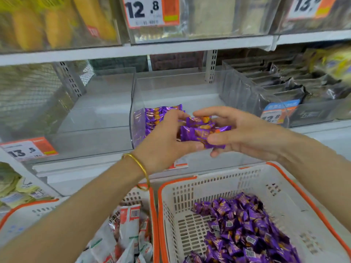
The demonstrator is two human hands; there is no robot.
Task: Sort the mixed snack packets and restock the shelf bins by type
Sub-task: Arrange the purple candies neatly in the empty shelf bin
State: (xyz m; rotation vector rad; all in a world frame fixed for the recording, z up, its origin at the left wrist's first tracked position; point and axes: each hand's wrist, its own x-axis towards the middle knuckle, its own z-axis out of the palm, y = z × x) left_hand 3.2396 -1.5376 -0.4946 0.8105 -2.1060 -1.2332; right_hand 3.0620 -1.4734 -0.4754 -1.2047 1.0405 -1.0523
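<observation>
1. Below the left hand [163, 137], a white basket [19, 221] holds red-and-white packets [131, 223].
2. Both hands grip a stack of purple packets [201, 132], fingers curled round its ends, before the clear bin [171, 86]; a purple row [157, 115] stands behind the left fingertips.
3. Under the right hand [239, 131], a second basket [209, 186] holds loose purple packets [247, 230].

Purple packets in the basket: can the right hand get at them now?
Likely not yet: the right hand is full, gripping a packet bundle with the left hand. The basket is open-topped, though.
</observation>
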